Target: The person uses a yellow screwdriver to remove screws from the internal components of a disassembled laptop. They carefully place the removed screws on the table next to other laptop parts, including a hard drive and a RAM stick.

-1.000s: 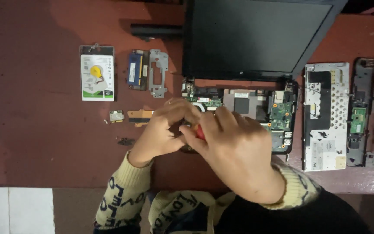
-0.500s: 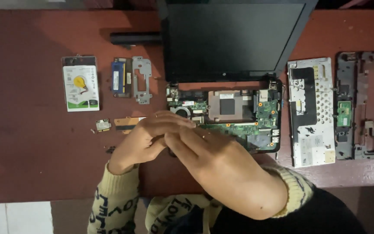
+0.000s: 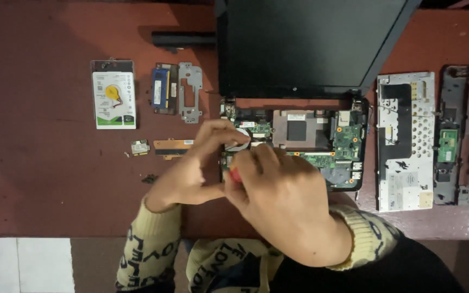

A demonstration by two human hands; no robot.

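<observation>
An opened laptop base (image 3: 321,141) with its green circuit board exposed lies on the reddish-brown table (image 3: 44,179), its dark screen (image 3: 305,43) tilted back. My right hand (image 3: 283,201) is closed around a screwdriver with a red handle (image 3: 235,174), held over the board's left part. My left hand (image 3: 196,168) rests beside it, fingertips pinched at the round fan area (image 3: 240,138) near the screwdriver's tip. The tip itself is hidden by my fingers.
On the left lie a hard drive (image 3: 114,100), a memory module (image 3: 161,93), a metal bracket (image 3: 190,92), a small card (image 3: 140,147) and an orange strip (image 3: 172,146). A keyboard underside (image 3: 405,141) and a dark frame part (image 3: 465,135) sit right. A black bar (image 3: 183,39) lies behind.
My hands have stayed together over the board's left part; the left fingers moved up toward the fan. The view shifted, so the laptop sits more to the middle.
</observation>
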